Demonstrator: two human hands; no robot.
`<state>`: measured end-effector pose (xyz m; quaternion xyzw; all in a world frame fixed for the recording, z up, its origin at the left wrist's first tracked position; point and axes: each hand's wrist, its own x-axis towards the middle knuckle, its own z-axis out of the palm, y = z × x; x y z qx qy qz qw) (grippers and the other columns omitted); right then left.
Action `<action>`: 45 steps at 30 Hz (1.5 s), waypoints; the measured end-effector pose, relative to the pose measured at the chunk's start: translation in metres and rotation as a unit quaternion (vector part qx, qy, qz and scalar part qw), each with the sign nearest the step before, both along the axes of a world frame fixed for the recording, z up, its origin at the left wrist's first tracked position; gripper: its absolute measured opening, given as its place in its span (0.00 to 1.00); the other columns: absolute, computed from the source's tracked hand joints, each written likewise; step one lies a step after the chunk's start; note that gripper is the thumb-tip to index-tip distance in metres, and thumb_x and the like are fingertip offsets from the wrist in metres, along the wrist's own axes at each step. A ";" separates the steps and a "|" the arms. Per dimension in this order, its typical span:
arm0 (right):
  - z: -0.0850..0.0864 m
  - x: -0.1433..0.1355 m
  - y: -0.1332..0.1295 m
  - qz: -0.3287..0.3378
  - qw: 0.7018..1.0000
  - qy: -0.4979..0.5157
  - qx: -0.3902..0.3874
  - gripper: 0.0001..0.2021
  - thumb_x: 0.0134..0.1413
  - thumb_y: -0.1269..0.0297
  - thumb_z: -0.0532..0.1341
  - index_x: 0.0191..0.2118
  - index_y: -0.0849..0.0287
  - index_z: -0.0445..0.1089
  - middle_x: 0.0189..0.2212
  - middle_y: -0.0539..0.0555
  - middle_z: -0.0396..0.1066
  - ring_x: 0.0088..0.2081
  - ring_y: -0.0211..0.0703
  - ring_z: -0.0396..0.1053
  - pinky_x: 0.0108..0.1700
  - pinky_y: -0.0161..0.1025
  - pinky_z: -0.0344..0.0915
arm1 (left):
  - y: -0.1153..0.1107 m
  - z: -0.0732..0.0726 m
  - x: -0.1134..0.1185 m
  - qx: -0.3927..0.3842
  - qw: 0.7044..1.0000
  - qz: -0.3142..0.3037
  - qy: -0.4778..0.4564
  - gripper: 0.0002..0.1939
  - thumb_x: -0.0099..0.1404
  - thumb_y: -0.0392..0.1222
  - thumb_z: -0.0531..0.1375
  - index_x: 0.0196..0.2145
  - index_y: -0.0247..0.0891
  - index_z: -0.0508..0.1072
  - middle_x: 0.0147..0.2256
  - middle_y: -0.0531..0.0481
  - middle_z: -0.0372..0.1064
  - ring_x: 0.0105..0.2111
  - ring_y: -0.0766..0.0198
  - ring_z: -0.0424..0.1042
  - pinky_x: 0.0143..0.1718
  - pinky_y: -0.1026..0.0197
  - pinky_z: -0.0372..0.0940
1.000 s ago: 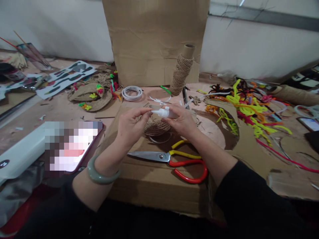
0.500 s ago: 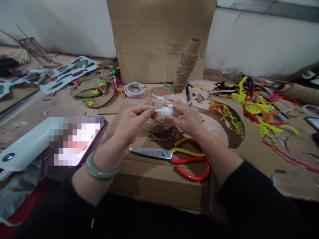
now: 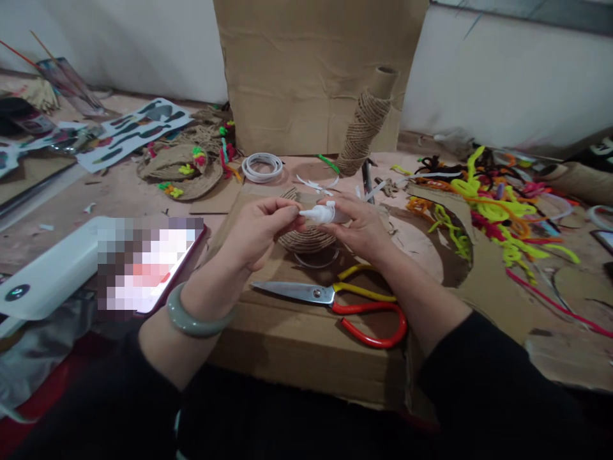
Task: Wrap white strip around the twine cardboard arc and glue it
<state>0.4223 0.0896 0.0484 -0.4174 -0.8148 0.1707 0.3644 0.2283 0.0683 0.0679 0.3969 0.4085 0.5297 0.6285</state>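
A small white glue bottle (image 3: 325,213) lies nearly level between my hands, its narrow nozzle towards the left. My right hand (image 3: 361,225) is closed around the body. The thumb and fingers of my left hand (image 3: 271,227) pinch the nozzle's tip, which they hide. Just under the bottle, a coiled twine piece (image 3: 309,240) sits on the cardboard box (image 3: 306,345), partly covered by my fingers, with a clear ring (image 3: 318,259) at its lower edge. Nearer to me, scissors (image 3: 330,299) with yellow and red handles lie on the box, blades leftward.
Behind the box stand a twine spool (image 3: 366,131) and a white cord coil (image 3: 262,167). A twine hat (image 3: 182,167) lies at the back left, a lit phone (image 3: 158,268) at the left. Colourful pipe cleaners (image 3: 488,204) are heaped on the right. A cardboard sheet (image 3: 320,70) stands upright behind.
The view has shifted slightly, so most things sit a little further right. Both hands keep the same hold on the glue bottle, with only slight finger movement.
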 end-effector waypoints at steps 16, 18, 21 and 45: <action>0.011 0.007 0.000 -0.059 0.970 0.043 -0.232 0.10 0.46 0.59 0.59 0.33 0.59 0.68 0.28 0.50 0.66 0.30 0.39 0.60 0.33 0.38 0.58 | 0.027 -0.013 -0.018 -0.062 0.976 0.134 0.160 0.07 0.55 0.40 0.60 0.33 0.41 0.68 0.41 0.51 0.65 0.43 0.61 0.63 0.32 0.62 0.60; 0.010 0.005 0.000 -0.035 0.966 0.058 -0.249 0.10 0.46 0.60 0.60 0.36 0.58 0.69 0.30 0.51 0.68 0.32 0.40 0.62 0.34 0.39 0.60 | 0.025 -0.011 -0.018 -0.070 0.978 0.127 0.150 0.07 0.53 0.40 0.60 0.33 0.41 0.68 0.41 0.51 0.64 0.44 0.60 0.62 0.32 0.63 0.60; 0.005 0.001 0.002 -0.019 0.965 0.093 -0.244 0.13 0.44 0.62 0.61 0.38 0.58 0.70 0.34 0.52 0.71 0.35 0.42 0.65 0.38 0.41 0.62 | 0.024 -0.010 -0.017 -0.072 0.983 0.122 0.115 0.10 0.51 0.39 0.62 0.32 0.41 0.67 0.38 0.52 0.64 0.39 0.63 0.63 0.31 0.63 0.61; 0.008 -0.003 -0.002 0.018 0.943 0.134 -0.304 0.14 0.48 0.63 0.61 0.43 0.57 0.68 0.34 0.51 0.72 0.34 0.40 0.66 0.38 0.40 0.65 | 0.007 -0.005 0.006 -0.100 0.993 0.024 -0.052 0.13 0.54 0.31 0.63 0.38 0.38 0.69 0.32 0.53 0.71 0.30 0.70 0.70 0.34 0.65 0.65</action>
